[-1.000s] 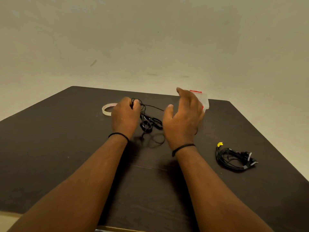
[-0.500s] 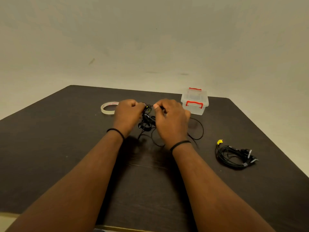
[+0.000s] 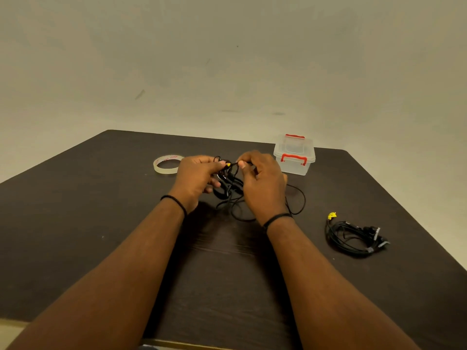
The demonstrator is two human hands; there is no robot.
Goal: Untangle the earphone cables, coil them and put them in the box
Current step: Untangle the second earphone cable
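While the hands were far apart a second ago, with the right one open in the air and hiding the box, they now sit close together over the dark surface [image 3: 106, 223]. The left hand [image 3: 195, 179] has its fingers curled around the black tangled earphone cable [image 3: 228, 184] and holds it up a little. The right hand [image 3: 262, 181] pinches the same cable near a small yellow bit [image 3: 228, 164], right between the two hands. Loops of that cable hang down and lie on the surface, and one loop now shows to the right of the right wrist. Each wrist has a thin black band on it. The clear plastic box [image 3: 294, 157] with red clips stands just behind the right hand, near the far edge. Its lid is on. I cannot tell if anything is inside it. The second bundle of black cables [image 3: 353, 237] with a yellow tag lies in the same spot as before, well apart to the right, and no hand touches it. The roll of clear tape [image 3: 166, 164] lies flat just beside the left hand, on the far left side.
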